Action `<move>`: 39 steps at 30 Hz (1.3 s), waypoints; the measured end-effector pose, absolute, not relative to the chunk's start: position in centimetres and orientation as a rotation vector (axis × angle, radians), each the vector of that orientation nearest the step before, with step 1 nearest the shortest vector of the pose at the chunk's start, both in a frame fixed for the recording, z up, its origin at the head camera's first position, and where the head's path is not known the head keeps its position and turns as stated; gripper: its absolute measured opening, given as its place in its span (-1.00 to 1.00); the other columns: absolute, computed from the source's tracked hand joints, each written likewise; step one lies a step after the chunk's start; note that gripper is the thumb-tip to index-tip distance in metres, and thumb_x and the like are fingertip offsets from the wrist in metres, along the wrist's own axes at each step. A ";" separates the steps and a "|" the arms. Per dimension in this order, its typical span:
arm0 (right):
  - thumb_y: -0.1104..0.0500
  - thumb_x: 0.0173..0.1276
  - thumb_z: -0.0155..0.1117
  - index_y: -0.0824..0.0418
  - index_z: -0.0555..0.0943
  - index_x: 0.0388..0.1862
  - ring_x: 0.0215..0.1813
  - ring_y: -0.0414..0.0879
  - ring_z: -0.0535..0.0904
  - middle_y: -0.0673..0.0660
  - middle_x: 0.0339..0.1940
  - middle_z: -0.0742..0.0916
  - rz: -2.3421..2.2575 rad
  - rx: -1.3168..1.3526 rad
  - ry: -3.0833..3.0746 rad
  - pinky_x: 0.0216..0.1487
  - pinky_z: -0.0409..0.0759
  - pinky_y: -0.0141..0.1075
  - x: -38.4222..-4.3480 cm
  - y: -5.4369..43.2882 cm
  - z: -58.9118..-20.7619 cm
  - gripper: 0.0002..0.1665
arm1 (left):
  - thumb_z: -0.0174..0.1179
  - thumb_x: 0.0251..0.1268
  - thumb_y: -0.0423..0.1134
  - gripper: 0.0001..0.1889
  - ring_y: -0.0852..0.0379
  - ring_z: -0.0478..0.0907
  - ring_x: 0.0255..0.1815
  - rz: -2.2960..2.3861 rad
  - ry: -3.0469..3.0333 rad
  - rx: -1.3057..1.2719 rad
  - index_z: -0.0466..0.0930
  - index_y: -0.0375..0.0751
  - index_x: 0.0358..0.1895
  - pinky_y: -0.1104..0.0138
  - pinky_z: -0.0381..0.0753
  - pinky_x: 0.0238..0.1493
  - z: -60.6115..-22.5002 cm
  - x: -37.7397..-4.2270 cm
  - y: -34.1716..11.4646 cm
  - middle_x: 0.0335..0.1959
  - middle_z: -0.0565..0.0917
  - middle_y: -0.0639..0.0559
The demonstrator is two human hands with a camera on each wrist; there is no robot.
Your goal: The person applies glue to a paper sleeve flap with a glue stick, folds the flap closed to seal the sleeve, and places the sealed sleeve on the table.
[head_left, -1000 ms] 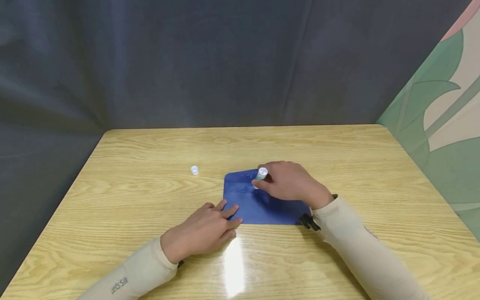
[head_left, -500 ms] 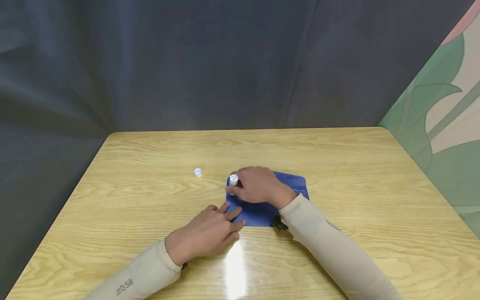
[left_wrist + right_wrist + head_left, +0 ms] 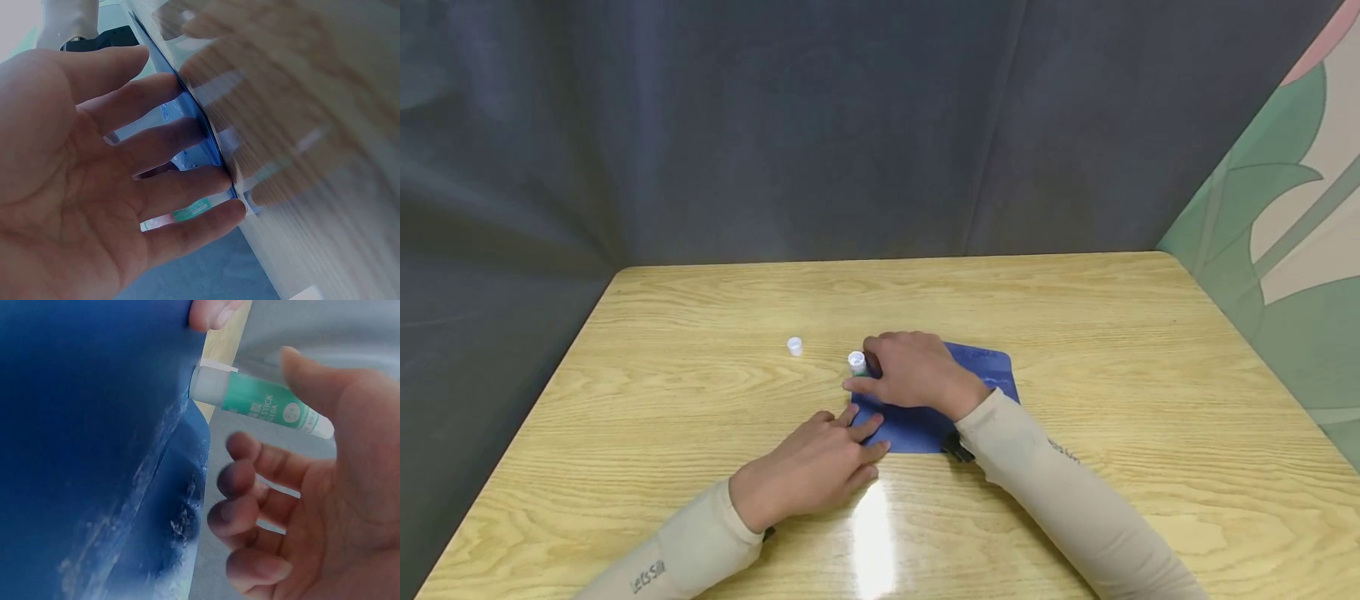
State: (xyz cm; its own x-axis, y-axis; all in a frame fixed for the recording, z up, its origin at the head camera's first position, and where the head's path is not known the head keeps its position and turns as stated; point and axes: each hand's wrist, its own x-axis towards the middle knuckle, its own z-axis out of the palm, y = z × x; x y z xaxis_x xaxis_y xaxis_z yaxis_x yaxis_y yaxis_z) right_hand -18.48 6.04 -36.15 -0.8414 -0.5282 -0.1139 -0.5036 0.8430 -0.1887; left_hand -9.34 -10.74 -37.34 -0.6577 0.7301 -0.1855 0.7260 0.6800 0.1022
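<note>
A blue envelope point(image 3: 913, 429) lies on the wooden table, its flap point(image 3: 985, 362) open on the far side. White glue smears show along the fold and flap in the right wrist view. My left hand point(image 3: 816, 462), fingers straight and spread, rests on the envelope's near left corner. At the far left end of the fold, my right hand point(image 3: 917, 371) holds a green and white glue stick point(image 3: 262, 400) between thumb and curled fingers. The stick's glue end is down at the envelope's edge. My right hand and forearm hide part of the envelope.
A small white cap point(image 3: 795, 346) sits on the table point(image 3: 700, 333), left of the envelope. Behind the table hangs a dark curtain point(image 3: 820, 133). A wall with painted leaves point(image 3: 1292, 208) stands at the right.
My right hand has moved left with the glue stick, from mid-envelope to its left edge, uncovering the flap's right part. The left hand stays in place on the envelope.
</note>
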 end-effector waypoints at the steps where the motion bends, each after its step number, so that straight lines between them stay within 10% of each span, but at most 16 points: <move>1: -0.47 0.32 0.13 -0.04 0.57 -0.32 -0.47 -0.19 0.52 -0.10 -0.48 0.61 -0.236 -0.808 2.869 -0.45 0.44 -0.26 -18.5 6.0 -36.2 -0.45 | 0.05 0.52 -0.01 -0.57 -0.29 0.40 0.41 0.024 2.685 1.182 0.52 0.03 0.35 -0.05 0.57 0.20 -37.4 -9.3 -10.7 0.43 0.44 -0.11; 16: -0.22 0.47 0.12 -0.05 0.62 -0.14 -0.35 -0.17 0.58 -0.09 -0.29 0.70 -0.283 -0.881 2.810 -0.29 0.57 -0.19 -18.8 6.3 -36.4 -0.68 | 0.05 0.52 0.01 -0.57 -0.27 0.40 0.42 0.016 2.685 1.205 0.51 0.04 0.36 -0.03 0.58 0.17 -37.4 -9.5 -10.7 0.43 0.43 -0.10; 24: -0.22 0.49 0.10 0.14 0.49 0.39 0.15 0.03 0.66 0.08 0.20 0.70 -0.309 -0.847 2.747 0.17 0.60 0.00 -18.8 7.0 -36.2 -0.34 | 0.05 0.52 0.00 -0.56 -0.27 0.39 0.43 0.018 2.681 1.189 0.50 0.04 0.37 -0.03 0.57 0.18 -37.4 -9.5 -10.5 0.44 0.42 -0.11; 39: -0.19 0.48 0.13 0.14 0.56 0.28 -0.03 -0.04 0.67 0.05 0.03 0.74 -0.280 -0.831 2.746 0.05 0.62 -0.04 -18.7 9.5 -35.7 -0.42 | 0.04 0.53 0.01 -0.56 -0.27 0.36 0.44 0.030 2.687 1.162 0.50 0.04 0.37 -0.02 0.55 0.20 -37.4 -9.4 -10.8 0.45 0.40 -0.09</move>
